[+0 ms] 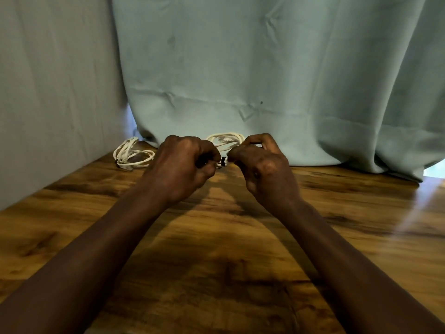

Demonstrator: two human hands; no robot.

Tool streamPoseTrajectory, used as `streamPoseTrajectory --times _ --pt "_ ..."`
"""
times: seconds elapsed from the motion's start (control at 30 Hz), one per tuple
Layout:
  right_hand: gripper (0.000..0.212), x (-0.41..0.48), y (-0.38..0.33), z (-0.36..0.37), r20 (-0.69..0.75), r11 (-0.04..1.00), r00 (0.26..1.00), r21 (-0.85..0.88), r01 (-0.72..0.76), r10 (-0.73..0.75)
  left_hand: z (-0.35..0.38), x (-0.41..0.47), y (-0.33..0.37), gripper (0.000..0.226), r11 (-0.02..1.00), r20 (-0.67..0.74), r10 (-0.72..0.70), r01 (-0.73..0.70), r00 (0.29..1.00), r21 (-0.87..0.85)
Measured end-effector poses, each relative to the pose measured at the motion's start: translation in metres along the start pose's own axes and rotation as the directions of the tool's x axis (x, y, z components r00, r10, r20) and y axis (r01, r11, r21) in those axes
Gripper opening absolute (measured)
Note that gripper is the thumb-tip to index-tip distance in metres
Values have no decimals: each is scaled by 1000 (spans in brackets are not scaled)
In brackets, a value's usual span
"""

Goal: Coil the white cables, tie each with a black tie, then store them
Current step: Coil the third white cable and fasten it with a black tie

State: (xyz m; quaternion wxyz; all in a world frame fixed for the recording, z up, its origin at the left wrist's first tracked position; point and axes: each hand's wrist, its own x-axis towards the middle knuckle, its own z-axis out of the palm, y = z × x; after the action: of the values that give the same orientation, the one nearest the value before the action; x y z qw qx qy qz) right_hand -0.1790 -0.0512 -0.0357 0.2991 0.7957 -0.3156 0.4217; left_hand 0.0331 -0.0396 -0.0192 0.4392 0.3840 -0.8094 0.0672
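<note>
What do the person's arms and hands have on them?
Nothing that shows. The left arm and right arm are bare, with no sleeves in view. The left hand and right hand have no gloves, and no watch or bracelet shows at the wrists. Whether there are rings is too small to tell.

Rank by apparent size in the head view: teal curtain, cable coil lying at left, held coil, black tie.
1. teal curtain, largest.
2-3. coil lying at left and held coil: about alike, the latter partly hidden, so unranked.
4. black tie, smallest; only a sliver shows.
</note>
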Motion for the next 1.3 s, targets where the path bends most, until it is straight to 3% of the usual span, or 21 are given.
streamPoseTrajectory --times 0.17,0.37,0.5,0.67,0.73,0.87,1.03,1.1,1.17,1.3 --pt "24 -3 0 2 -65 973 986 181 -141 154 5 1 -1 10 997 3 48 -48 999 57" --pt "26 -1 -5 0 -42 946 972 241 -215 232 7 -1 0 11 988 -2 91 -90 996 126" --pt "21 -2 -7 0 59 874 926 313 -372 373 8 -3 -2 13 996 -94 -53 46 994 -77" --pt "16 -4 -16 7 137 786 863 363 -501 487 14 -4 -7 14 934 -61 -214 186 975 -304" --pt "15 -5 -21 9 111 826 884 321 -464 454 17 -5 -8 14 931 -50 -211 185 976 -314" --pt "18 -6 -26 14 33 969 973 83 -232 230 18 -6 -9 10 953 -73 -179 155 981 -259" --pt "14 -7 -28 15 -71 987 997 -154 -40 29 18 -5 -10 10 966 -86 -153 131 984 -221" --pt "10 -6 -26 15 -120 982 993 -186 -25 2 21 -4 -10 11 948 -100 -207 174 973 -265" --pt "8 -6 -27 14 -152 984 988 -174 -32 5 27 -3 -11 11 871 -51 -312 264 949 -415" --pt "12 -8 -31 20 -78 993 993 -66 -99 94 40 -6 -20 5 819 -13 -356 305 934 -486"
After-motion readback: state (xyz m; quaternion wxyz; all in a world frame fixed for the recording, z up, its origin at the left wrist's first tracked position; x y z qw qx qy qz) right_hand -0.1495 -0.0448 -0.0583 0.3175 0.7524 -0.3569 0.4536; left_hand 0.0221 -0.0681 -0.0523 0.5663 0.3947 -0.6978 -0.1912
